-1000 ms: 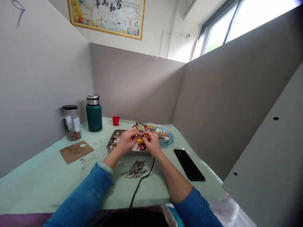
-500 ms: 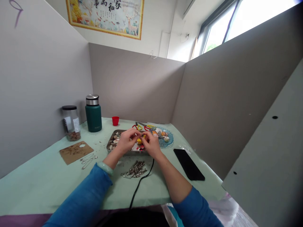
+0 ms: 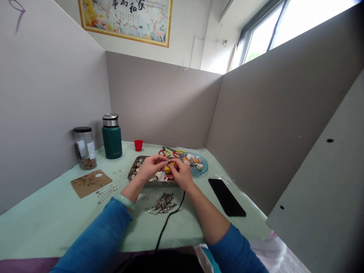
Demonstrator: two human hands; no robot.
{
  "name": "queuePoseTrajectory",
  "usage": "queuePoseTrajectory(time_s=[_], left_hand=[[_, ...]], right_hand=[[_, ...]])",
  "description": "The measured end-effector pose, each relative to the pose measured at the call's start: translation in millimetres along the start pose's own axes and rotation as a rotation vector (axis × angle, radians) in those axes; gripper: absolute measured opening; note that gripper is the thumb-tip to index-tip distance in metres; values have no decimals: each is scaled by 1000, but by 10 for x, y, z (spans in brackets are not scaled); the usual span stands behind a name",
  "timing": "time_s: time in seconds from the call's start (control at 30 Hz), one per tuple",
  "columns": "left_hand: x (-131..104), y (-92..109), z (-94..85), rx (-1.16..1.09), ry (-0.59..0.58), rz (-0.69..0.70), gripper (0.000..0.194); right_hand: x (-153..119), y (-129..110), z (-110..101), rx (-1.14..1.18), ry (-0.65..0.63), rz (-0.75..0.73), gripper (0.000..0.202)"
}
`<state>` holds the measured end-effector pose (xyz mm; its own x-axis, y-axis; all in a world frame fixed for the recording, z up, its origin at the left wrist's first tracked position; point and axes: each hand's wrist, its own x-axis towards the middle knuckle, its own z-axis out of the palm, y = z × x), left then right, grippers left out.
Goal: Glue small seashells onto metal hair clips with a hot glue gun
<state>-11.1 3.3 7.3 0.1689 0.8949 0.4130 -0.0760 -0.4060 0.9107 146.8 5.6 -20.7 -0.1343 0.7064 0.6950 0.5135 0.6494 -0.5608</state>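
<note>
Over the metal tray [image 3: 159, 184], my left hand [image 3: 151, 167] and my right hand [image 3: 181, 173] meet fingertip to fingertip, both closed in a pinch. Between them is a small dark metal piece [image 3: 169, 162], too small to make out fully. Just below the fingers shows a small yellow figure [image 3: 168, 168]; whether it hangs from the piece or lies in the tray I cannot tell. Small white, red and grey charms [image 3: 137, 167] fill the tray. In front of it lies a pile of small metal clasps [image 3: 164, 203].
Pliers and scissors with red and yellow handles [image 3: 172, 152] lie behind the tray, beside a blue plate [image 3: 205, 167] of charms. A black phone [image 3: 226, 198] lies right. Left are safety pins [image 3: 105, 192], brown card [image 3: 91, 183], green flask [image 3: 112, 140], jar [image 3: 85, 149]. A black cable [image 3: 167, 220] crosses the front.
My left hand has shifted slightly and its fingers lie a little flatter over the small metal piece. My right hand stays nearly still.
</note>
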Motion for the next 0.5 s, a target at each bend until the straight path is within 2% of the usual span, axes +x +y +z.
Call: queuePoseTrajectory(time_s=[0.17,0.5], left_hand=[[-3,10,6,72,21,36,25],[24,-39,-41,195,27,156,20]], right_hand=[[-11,-9,-8,-34,-15,-24,23],[24,70,26,65,-49,53,25]])
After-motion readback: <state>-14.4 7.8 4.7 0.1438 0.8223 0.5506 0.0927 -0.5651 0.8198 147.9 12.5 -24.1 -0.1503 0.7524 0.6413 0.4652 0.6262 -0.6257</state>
